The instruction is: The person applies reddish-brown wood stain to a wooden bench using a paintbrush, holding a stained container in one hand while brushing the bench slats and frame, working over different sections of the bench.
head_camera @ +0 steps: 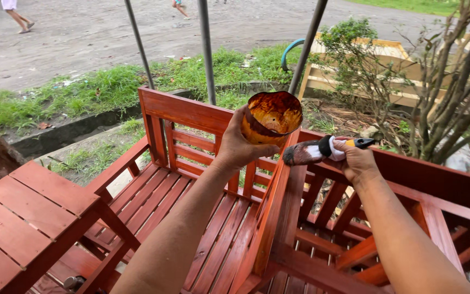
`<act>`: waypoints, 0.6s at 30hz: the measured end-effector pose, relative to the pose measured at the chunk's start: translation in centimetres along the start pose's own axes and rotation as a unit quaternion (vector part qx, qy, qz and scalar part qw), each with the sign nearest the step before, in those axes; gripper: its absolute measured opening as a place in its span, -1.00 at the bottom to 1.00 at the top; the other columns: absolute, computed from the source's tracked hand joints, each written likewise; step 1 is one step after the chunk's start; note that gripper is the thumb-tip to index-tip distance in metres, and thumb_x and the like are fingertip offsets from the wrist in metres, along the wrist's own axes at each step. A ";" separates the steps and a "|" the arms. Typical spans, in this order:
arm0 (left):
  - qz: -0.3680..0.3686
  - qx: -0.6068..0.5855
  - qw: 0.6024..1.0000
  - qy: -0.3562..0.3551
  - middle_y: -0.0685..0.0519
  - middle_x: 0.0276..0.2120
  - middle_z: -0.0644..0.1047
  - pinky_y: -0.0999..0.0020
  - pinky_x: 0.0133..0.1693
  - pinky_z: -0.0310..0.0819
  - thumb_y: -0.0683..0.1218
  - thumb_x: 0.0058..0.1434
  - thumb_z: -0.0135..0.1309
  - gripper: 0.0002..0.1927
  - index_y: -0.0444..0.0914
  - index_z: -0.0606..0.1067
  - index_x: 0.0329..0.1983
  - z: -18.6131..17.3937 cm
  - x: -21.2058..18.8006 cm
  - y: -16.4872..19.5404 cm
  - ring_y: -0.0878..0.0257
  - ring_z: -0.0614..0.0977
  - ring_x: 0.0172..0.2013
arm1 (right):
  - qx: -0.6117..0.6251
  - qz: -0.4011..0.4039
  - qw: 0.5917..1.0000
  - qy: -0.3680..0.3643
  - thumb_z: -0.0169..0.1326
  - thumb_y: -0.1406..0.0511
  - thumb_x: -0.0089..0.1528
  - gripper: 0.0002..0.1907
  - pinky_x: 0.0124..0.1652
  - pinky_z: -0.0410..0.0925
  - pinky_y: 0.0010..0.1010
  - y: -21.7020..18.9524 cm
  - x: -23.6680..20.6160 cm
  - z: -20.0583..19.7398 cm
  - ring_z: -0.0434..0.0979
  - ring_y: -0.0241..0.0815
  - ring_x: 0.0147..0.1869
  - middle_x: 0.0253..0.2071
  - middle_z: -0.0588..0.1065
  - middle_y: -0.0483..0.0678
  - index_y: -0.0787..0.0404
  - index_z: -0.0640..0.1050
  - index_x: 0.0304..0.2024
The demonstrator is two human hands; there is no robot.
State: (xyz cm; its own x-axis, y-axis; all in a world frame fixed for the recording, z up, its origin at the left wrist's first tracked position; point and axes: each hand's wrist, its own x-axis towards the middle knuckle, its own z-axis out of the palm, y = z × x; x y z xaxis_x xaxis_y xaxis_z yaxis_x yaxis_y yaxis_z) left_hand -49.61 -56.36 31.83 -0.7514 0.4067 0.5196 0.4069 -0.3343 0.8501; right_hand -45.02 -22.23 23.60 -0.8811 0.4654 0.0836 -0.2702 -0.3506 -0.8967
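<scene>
My left hand (240,146) grips a cut plastic cup (272,116) stained with reddish-brown varnish, raised above a chair's armrest. A paintbrush (322,149) with a dark, wet bristle head, white band and black-and-yellow handle is in my right hand (358,159). Its bristles point left, just below the cup's rim. Under both hands stand two red-brown slatted wooden chairs: one (191,179) on the left, another (365,228) on the right, sharing the space around the armrest (278,196).
A matching slatted wooden table (28,218) stands at the lower left. Metal poles (206,49) rise behind the chairs. Beyond lie grass, a dirt road with people walking far off, an unpainted wooden frame (371,71) and a shrub (441,98) at right.
</scene>
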 end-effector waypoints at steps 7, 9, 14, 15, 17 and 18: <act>-0.040 0.066 0.996 0.032 -0.02 0.18 0.47 0.23 0.20 0.58 -0.18 -0.32 0.53 0.19 -0.21 0.14 0.41 -0.2 2.2 -1.3 0.15 0.55 0.21 | -0.069 -0.023 0.993 0.094 0.20 0.45 0.21 -0.80 -0.30 0.61 -0.10 -1.3 6.0 1.6 0.67 -0.02 -0.17 -0.16 0.58 0.00 0.22 0.51 -0.13; -0.029 0.069 0.997 0.030 -0.04 0.19 0.47 0.23 0.22 0.57 -0.18 -0.29 0.53 0.17 -0.22 0.15 0.40 -0.4 2.5 -1.6 0.13 0.56 0.21 | -0.073 -0.037 0.990 0.119 0.23 0.45 0.22 -0.79 -0.34 0.63 -0.12 -1.3 7.3 2.2 0.68 0.00 -0.19 -0.15 0.58 0.04 0.27 0.51 -0.12; -0.016 0.044 0.999 0.028 -0.07 0.18 0.47 0.22 0.22 0.58 -0.16 -0.24 0.53 0.12 -0.25 0.16 0.38 -0.7 2.6 -2.3 0.11 0.56 0.21 | -0.086 -0.101 0.982 0.136 0.25 0.48 0.18 -0.73 -0.37 0.58 -0.23 -1.2 9.3 2.9 0.70 -0.05 -0.19 -0.15 0.57 0.03 0.24 0.48 -0.12; -0.017 0.049 0.998 0.033 -0.07 0.18 0.47 0.22 0.22 0.58 -0.16 -0.24 0.53 0.12 -0.24 0.15 0.38 -0.7 2.6 -2.5 0.11 0.56 0.21 | -0.090 -0.115 0.980 0.132 0.26 0.48 0.17 -0.73 -0.36 0.58 -0.25 -1.4 9.5 3.0 0.71 -0.07 -0.18 -0.15 0.58 0.02 0.21 0.49 -0.13; -0.018 0.063 0.997 0.039 -0.07 0.17 0.46 0.23 0.22 0.58 -0.17 -0.24 0.53 0.12 -0.24 0.15 0.38 -0.8 2.7 -2.7 0.11 0.56 0.21 | -0.122 -0.170 0.973 0.092 0.26 0.47 0.18 -0.77 -0.31 0.59 -0.32 -1.9 9.5 3.6 0.71 -0.10 -0.15 -0.14 0.58 0.04 0.21 0.52 -0.15; -0.018 0.072 0.996 0.041 -0.07 0.17 0.47 0.22 0.22 0.58 -0.18 -0.24 0.53 0.11 -0.24 0.15 0.37 -0.9 2.8 -2.8 0.11 0.56 0.21 | -0.150 -0.210 0.964 0.057 0.26 0.46 0.20 -0.81 -0.27 0.60 -0.37 -2.3 9.4 4.0 0.70 -0.11 -0.13 -0.12 0.59 0.05 0.22 0.55 -0.16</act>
State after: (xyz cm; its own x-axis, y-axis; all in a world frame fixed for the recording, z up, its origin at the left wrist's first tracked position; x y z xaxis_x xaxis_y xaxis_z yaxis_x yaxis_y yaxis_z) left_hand -53.29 -55.06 30.79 -0.8047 0.3433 0.4845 0.4442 -0.1934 0.8748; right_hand -54.25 -20.27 28.24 -0.6664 0.6066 0.4335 -0.4537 0.1314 -0.8814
